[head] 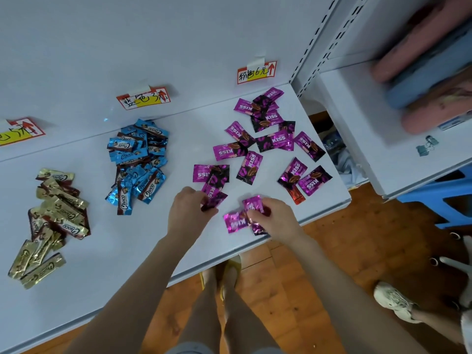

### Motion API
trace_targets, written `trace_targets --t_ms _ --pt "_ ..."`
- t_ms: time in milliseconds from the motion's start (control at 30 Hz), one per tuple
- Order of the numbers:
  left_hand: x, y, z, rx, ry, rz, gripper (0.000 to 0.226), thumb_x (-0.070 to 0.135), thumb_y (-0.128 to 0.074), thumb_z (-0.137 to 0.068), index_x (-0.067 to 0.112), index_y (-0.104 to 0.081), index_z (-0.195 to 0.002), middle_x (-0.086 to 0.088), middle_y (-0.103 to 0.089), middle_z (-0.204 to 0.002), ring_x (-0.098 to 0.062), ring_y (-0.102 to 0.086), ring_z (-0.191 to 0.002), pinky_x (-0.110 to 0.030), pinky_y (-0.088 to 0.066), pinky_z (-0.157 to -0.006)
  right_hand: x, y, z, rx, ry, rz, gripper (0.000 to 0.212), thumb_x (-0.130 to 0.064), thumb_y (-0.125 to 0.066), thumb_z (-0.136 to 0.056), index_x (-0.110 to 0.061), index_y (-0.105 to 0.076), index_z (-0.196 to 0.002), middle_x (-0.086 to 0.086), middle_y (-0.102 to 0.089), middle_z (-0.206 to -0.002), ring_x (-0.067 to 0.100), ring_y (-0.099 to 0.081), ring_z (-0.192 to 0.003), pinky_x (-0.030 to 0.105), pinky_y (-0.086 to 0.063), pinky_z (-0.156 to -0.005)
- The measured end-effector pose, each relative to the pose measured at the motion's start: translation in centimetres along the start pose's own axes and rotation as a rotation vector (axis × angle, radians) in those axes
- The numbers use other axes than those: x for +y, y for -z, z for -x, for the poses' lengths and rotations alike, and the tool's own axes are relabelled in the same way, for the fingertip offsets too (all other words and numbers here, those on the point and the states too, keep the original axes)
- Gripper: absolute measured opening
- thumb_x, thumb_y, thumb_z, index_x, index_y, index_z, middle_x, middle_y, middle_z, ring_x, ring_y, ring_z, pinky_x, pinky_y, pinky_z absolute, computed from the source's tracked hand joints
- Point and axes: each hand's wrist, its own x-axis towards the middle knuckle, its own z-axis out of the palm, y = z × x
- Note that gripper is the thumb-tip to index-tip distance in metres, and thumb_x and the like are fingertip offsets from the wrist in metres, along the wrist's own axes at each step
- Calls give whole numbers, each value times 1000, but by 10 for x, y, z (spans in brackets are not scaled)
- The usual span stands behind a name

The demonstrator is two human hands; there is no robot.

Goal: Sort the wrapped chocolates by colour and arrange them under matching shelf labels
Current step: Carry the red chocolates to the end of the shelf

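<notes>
3 colour groups lie on the white shelf (pixel 115 238): gold Choco bars (pixel 61 213) at the left, blue Choco bars (pixel 138 159) under the blue label (pixel 144 98), and pink Kiss chocolates (pixel 274 140) scattered under the pink label (pixel 256 72). Near the front edge, the left hand (pixel 189 210) pinches a dark-ended Kiss chocolate (pixel 214 198). The right hand (pixel 274 219) curls round a bright pink Kiss chocolate (pixel 252 204), with 2 more pink ones touching it.

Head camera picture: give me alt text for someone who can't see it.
The left hand and the right hand each hold pink Kiss chocolates at the front of a white shelf. More pink ones lie scattered under the right label, with a blue pile and a gold pile to the left.
</notes>
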Motion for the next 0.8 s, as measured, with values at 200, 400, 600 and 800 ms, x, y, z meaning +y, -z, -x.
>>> trace_targets --t_ms 200,400,600,800 --pt "11 -7 -15 -25 -19 -65 37 25 -70 -82 8 -61 -114 -15 -44 -133 -31 -42 -120 -35 -39 -94 -3 51 -13 205 -43 -183 29 -21 -58 -89 5 -52 -80 11 -47 -70 20 -41 -66 25 -31 -57" --pt "38 -16 -41 20 -17 3 32 20 -70 -81 -1 -59 -103 -18 -51 -116 -33 -48 -105 -35 -41 -86 14 91 -43 345 -28 -152 29 -23 -57 -90 6 -54 -90 18 -60 -85 30 -54 -78 24 -37 -63" --pt "78 -27 -74 98 74 134 30 20 -70 -82 -1 -56 -99 -18 -50 -108 -31 -50 -94 -34 -42 -78 32 123 -88 308 26 -105 21 -25 -58 -90 -5 -54 -87 4 -59 -81 17 -54 -74 4 -36 -53" --pt "110 -37 -92 181 144 139 42 23 -68 -82 2 -52 -114 -19 -50 -113 -34 -48 -104 -35 -37 -77 35 133 -133 140 86 -58 24 -26 -60 -89 -4 -57 -98 5 -58 -92 17 -54 -86 24 -38 -70"
